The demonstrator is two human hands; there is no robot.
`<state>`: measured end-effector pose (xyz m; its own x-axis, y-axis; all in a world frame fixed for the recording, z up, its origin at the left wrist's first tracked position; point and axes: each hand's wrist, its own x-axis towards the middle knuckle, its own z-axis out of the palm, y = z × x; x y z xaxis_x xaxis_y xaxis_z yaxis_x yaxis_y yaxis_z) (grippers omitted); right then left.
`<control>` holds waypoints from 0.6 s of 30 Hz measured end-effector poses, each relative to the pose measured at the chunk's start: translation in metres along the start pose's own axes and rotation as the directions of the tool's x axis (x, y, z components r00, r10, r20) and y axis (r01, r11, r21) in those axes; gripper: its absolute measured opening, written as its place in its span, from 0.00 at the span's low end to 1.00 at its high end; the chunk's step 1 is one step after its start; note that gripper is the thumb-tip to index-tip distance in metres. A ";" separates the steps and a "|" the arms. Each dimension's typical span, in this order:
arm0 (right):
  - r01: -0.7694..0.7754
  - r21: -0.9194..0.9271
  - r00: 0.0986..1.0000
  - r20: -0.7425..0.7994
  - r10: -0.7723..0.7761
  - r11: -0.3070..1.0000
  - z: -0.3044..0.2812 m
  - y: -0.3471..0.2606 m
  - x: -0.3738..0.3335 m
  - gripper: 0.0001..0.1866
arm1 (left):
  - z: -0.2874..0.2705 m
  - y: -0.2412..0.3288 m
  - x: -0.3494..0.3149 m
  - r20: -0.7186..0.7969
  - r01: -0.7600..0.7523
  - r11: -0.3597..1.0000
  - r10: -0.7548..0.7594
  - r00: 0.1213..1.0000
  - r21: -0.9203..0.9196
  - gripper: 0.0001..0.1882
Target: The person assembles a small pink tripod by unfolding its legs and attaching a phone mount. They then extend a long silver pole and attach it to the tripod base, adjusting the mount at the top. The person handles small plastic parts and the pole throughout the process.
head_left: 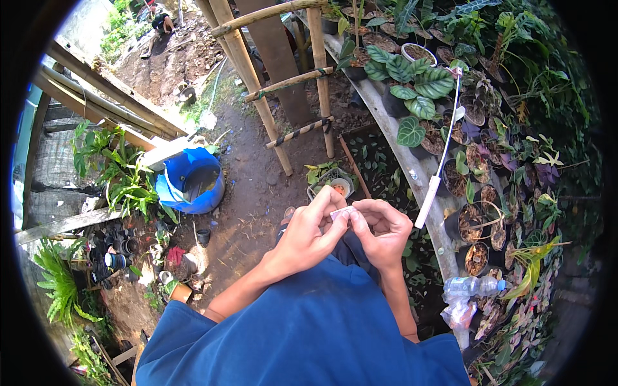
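Pale strip [342, 211] sits between the left hand [310, 226] and right hand [384, 233], both pinched narrow on it, just beyond the blue shirt [309, 321]. I judge the work unfinished, since both hold on; whether it's being folded or opened, I can't tell. A black pot [453, 227] holds dry leaves [473, 220]; the blue bucket's [214, 198] contents escape me.

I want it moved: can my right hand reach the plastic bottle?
Probably yes: the bottle lies uncovered to the right, though your right hand is busy with a small pale item.
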<state>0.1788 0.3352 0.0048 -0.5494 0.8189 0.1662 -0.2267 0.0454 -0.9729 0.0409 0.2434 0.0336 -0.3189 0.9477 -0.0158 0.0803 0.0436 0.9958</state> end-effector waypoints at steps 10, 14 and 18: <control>-0.113 0.059 0.990 -0.078 0.118 0.992 0.006 -0.001 0.004 0.12 | 0.001 -0.006 0.000 0.002 -0.010 0.991 0.011 1.000 -0.135 0.08; -0.095 0.096 0.991 -0.083 0.104 0.991 0.006 0.002 0.004 0.15 | 0.001 -0.011 0.003 -0.041 -0.007 0.999 0.005 0.999 -0.043 0.07; -0.089 0.052 0.991 -0.091 0.093 0.995 0.007 0.003 0.004 0.16 | -0.005 -0.011 0.004 -0.030 0.054 0.995 -0.051 0.998 0.079 0.06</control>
<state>0.1704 0.3353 0.0032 -0.4926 0.8682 0.0596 -0.2190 -0.0574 -0.9740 0.0345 0.2448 0.0229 -0.3503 0.9344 -0.0643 0.1371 0.1190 0.9834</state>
